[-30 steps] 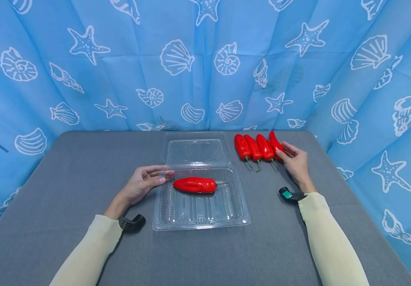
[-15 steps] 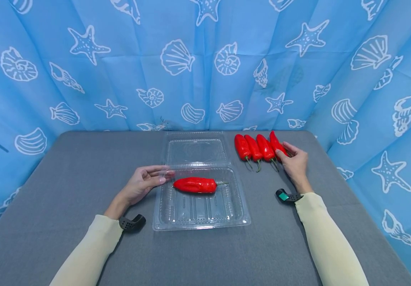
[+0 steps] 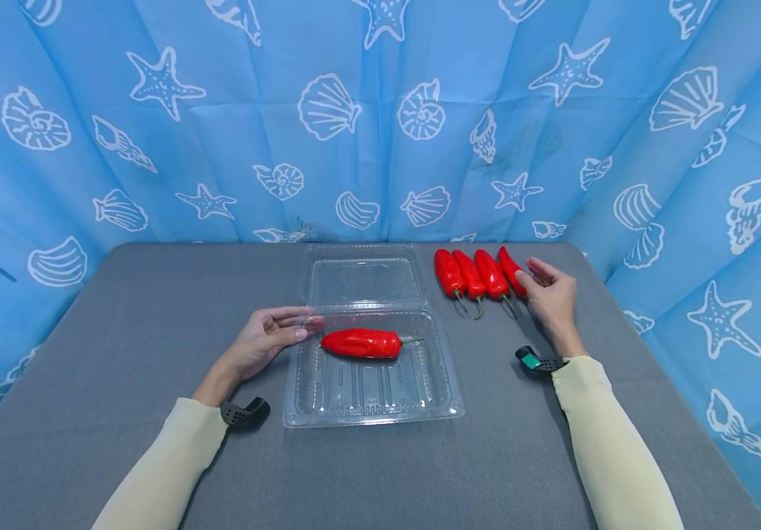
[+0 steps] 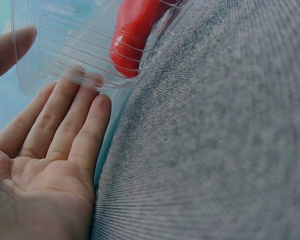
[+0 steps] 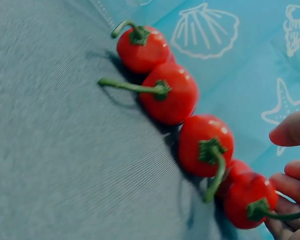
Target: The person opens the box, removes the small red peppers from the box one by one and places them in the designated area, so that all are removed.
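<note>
A clear plastic clamshell container (image 3: 374, 422) lies with its lid (image 3: 363, 283) folded back, and one red chili pepper (image 3: 360, 344) rests crosswise in its base. My left hand (image 3: 263, 342) touches the container's left rim with straight fingers. In the left wrist view, its fingertips (image 4: 96, 80) show at the container's ribbed wall. My right hand (image 3: 553, 300) is beside the rightmost red pepper (image 3: 509, 266) of a row. In the right wrist view, its fingers lie against that pepper (image 5: 242, 205) while the thumb (image 5: 292, 131) stands apart.
Left of that pepper, several more red peppers (image 3: 489, 272) lie side by side, green stems toward me. A grey cloth (image 3: 175, 324) covers the table. Behind the table hangs a blue curtain (image 3: 380, 177) with white shells and starfish, which also runs along the sides.
My right hand has loosened and drawn slightly to the right, its thumb lifting. The rightmost pepper has shifted a little. My left hand and the container look unmoved.
</note>
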A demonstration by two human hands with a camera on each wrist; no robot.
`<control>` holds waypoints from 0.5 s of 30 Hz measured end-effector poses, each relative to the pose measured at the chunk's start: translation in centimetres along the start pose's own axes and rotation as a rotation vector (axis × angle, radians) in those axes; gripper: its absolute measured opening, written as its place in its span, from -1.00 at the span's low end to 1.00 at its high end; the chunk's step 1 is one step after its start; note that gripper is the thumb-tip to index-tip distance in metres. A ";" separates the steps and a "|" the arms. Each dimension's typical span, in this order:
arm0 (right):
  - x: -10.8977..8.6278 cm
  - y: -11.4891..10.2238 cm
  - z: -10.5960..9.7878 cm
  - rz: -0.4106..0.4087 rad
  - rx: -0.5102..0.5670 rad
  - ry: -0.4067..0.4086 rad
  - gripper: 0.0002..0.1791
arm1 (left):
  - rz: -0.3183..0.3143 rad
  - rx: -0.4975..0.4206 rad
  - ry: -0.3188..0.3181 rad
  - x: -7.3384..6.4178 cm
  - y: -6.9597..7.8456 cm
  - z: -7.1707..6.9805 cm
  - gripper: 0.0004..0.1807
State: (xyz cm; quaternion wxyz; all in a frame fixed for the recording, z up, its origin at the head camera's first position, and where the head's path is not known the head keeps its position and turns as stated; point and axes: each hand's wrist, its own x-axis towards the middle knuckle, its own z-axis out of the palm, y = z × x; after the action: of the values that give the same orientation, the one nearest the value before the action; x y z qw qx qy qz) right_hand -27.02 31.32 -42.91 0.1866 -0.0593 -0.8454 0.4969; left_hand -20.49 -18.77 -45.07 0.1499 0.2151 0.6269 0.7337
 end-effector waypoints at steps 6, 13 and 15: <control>0.0 -1.3 -0.5 -0.053 0.005 0.010 -0.42 | 0.007 -0.001 -0.007 0.0 0.0 0.0 -0.38; -0.6 -3.8 -0.6 -0.075 0.019 -0.058 -0.37 | 0.001 0.005 -0.004 0.0 0.0 0.0 -0.38; -0.8 -4.5 -0.5 -0.087 0.030 -0.089 -0.36 | 0.001 0.008 -0.004 0.0 -0.1 0.0 -0.38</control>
State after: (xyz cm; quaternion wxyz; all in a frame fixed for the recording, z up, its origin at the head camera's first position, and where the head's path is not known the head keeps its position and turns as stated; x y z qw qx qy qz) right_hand -25.69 29.24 -38.99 0.1711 0.0023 -0.8471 0.5032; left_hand -20.56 -18.78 -45.14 0.1498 0.2173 0.6295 0.7308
